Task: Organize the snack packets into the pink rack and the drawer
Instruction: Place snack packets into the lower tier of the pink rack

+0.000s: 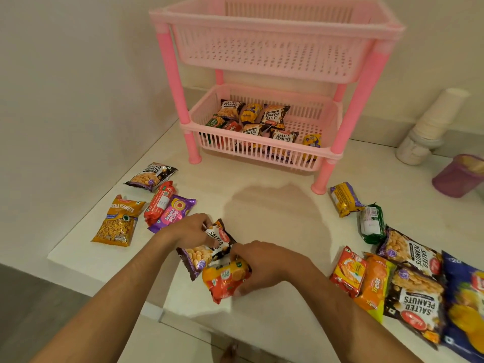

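Both hands meet low in the frame's centre: the right hand (pixel 264 265) has its grip curled round an orange biscuit packet (pixel 225 280), the left hand (pixel 191 231) pinches a salted peanuts packet (pixel 207 248) lying on the white surface (pixel 262 205). That packet's long axis runs diagonally, lower left to upper right. Lifting each cleanly, then lowering flat into the pink rack (pixel 262 142) above, would likely work best.

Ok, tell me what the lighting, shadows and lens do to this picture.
Head view: soft, warm, even light; a broad faint shadow falls on the counter before the pink rack; wide-angle distortion splays the rack's legs outward; the blue packet at the right edge is smeared; both hands look sharp.
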Demonstrator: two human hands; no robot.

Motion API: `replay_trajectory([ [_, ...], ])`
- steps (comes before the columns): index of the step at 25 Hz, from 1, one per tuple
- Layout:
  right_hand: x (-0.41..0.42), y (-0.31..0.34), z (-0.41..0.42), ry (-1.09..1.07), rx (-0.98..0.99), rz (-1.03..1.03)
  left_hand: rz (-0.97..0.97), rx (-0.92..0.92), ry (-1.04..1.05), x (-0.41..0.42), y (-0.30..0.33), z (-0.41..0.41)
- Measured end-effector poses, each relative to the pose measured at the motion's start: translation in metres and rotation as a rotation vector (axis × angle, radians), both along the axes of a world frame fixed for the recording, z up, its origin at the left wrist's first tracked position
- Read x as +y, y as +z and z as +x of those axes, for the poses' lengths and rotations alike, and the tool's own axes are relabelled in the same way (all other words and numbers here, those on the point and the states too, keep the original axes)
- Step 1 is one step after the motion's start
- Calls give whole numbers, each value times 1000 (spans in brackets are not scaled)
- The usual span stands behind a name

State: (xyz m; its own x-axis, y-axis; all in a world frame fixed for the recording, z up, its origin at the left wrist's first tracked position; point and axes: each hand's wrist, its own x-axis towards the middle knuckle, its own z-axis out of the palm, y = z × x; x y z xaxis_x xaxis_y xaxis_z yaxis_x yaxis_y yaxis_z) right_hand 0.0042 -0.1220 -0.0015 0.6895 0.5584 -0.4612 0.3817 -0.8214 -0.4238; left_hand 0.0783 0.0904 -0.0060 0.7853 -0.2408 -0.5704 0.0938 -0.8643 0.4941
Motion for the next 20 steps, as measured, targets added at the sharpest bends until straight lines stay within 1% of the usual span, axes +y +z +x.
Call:
replay_trajectory([
  [4,-13,0,2,-68,19,33,-129,37,103,-1,3,3],
  [8,-40,4,6,-258,40,150,-297,20,195,-4,14,9],
  [10,-55,9,10,-391,24,274,-379,4,226,-11,23,16],
  [13,-75,19,17,-661,-16,565,-556,38,242,-31,44,32],
  [16,-86,31,29,-930,-121,824,-679,38,249,-53,67,54],
  [18,-89,41,42,-1082,-207,922,-774,32,250,-67,81,72],
  [20,-90,56,57,-1209,-294,941,-850,20,271,-82,95,92],
])
